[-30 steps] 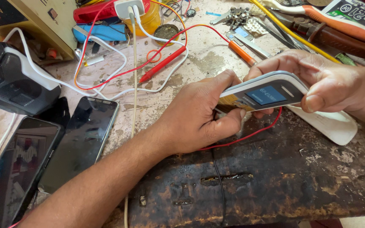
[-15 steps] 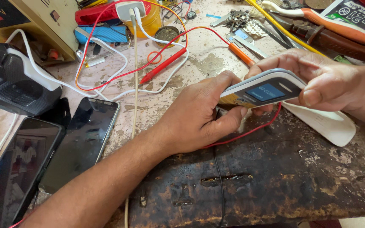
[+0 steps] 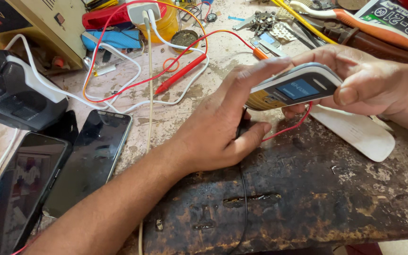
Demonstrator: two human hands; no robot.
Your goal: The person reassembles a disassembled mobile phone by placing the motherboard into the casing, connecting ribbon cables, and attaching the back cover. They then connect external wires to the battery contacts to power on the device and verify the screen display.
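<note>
Right hand (image 3: 369, 85) gripping small phone (image 3: 293, 89) above bench (image 3: 317, 198), screen lit | left hand (image 3: 223, 127) pinching black lead (image 3: 242, 198) at its lower end | probing seemingly underway; red probe (image 3: 180, 74) lying unused.

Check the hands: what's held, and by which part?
Right hand grips a small keypad phone by its screen end, thumb on the edge. Left hand touches its keypad end with the fingertips and pinches a black probe.
</note>
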